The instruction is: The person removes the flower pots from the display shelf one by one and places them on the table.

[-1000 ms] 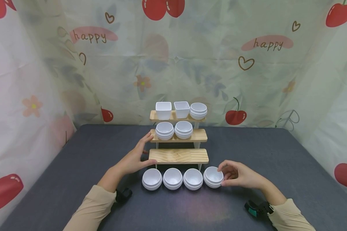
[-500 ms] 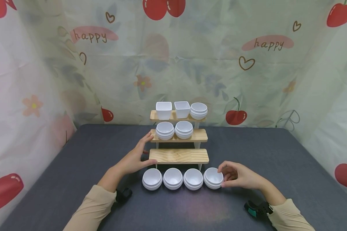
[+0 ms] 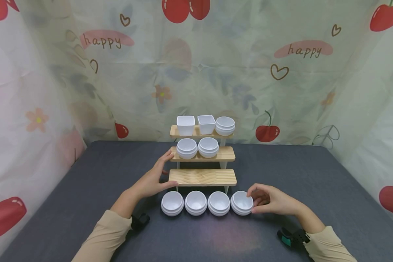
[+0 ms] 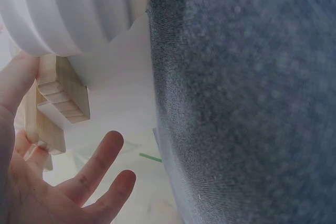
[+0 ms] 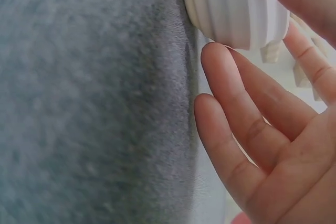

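A three-tier wooden stand [image 3: 202, 177] stands mid-table. At its left side is my left hand [image 3: 150, 182], thumb on the lowest tier's edge and a fingertip at the middle tier's end. In the left wrist view its other fingers [image 4: 97, 163] stretch out free. Before the stand, a row of round white ridged bowls lies along the table: the left bowl [image 3: 172, 203], two middle bowls and the right bowl [image 3: 242, 202]. My right hand [image 3: 272, 199] holds the right bowl between thumb and index finger at its right side; the remaining fingers [image 5: 226, 72] lie below it.
On the top tier stand two square white bowls [image 3: 185, 125] and a round bowl [image 3: 225, 125]. Two round bowls [image 3: 187, 148] sit on the middle tier. A dark grey cloth [image 3: 281, 163] covers the table; a printed curtain [image 3: 216, 83] hangs behind.
The right bowl and my right hand have shifted slightly toward me, bringing that bowl about level with the others in the row. My left hand stays in place on the stand.
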`<act>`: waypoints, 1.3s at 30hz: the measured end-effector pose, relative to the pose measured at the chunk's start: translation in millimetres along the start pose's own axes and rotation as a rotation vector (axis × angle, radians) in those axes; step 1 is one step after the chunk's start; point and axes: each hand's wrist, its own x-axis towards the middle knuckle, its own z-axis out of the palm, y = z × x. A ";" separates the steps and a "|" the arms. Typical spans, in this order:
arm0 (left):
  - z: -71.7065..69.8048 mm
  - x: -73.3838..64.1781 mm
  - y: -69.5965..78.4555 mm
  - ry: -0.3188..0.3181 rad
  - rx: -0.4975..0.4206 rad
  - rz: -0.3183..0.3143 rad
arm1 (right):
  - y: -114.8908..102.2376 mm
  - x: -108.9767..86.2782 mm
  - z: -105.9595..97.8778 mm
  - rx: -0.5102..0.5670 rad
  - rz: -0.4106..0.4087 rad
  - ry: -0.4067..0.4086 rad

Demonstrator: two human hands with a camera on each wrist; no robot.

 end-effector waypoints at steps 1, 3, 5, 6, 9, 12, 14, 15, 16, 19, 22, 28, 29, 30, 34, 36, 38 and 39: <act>0.0 0.0 -0.2 0.001 0.000 0.001 | -0.6 -0.1 -0.7 -0.004 0.001 0.001; 0.0 0.1 -0.2 0.001 0.003 0.001 | -2.3 -0.3 -2.0 -0.014 0.002 0.010; 0.0 0.0 0.1 0.001 0.003 0.001 | -4.3 -0.4 -3.5 -0.030 0.004 0.028; 0.0 0.0 0.3 0.000 0.003 0.000 | -5.3 -0.2 -4.3 -0.036 0.004 0.037; -0.1 -0.1 0.8 0.000 0.002 -0.001 | -8.5 0.6 -6.4 -0.054 -0.004 0.059; -0.2 -0.3 1.3 0.000 0.000 -0.004 | -11.5 1.7 -8.1 -0.065 -0.022 0.077; -0.2 -0.5 1.5 0.000 -0.001 -0.004 | -13.8 2.7 -8.9 -0.073 -0.039 0.091; -0.2 -0.5 1.7 0.000 -0.001 -0.005 | -15.1 3.3 -9.2 -0.077 -0.045 0.098; -0.2 -0.6 1.8 0.000 0.000 -0.006 | -16.5 3.9 -9.5 -0.080 -0.048 0.106; -0.3 -0.7 2.1 -0.002 0.000 -0.011 | -21.3 6.2 -10.5 -0.089 -0.065 0.128; -0.6 -0.5 2.5 -0.003 0.001 -0.014 | -26.7 9.4 -11.5 -0.105 -0.069 0.165; -1.0 -0.3 2.0 0.001 0.012 -0.010 | -37.2 18.5 -13.1 -0.118 -0.051 0.260; -1.0 -0.3 1.8 0.001 0.014 -0.009 | -39.1 20.5 -13.3 -0.117 -0.043 0.274; -0.9 -0.2 1.6 0.001 0.014 -0.008 | -40.8 22.4 -13.5 -0.116 -0.037 0.288; -0.8 -0.2 1.4 -0.001 0.013 -0.005 | -48.6 31.4 -13.9 -0.129 -0.025 0.350; -0.8 -0.3 1.6 -0.001 0.012 -0.004 | -52.6 36.1 -14.0 -0.134 -0.023 0.381; -1.0 -0.6 2.1 -0.001 0.008 -0.004 | -56.4 41.1 -13.8 -0.136 -0.020 0.406; -1.1 -0.7 2.3 -0.002 0.006 -0.004 | -58.1 43.5 -13.7 -0.132 -0.018 0.417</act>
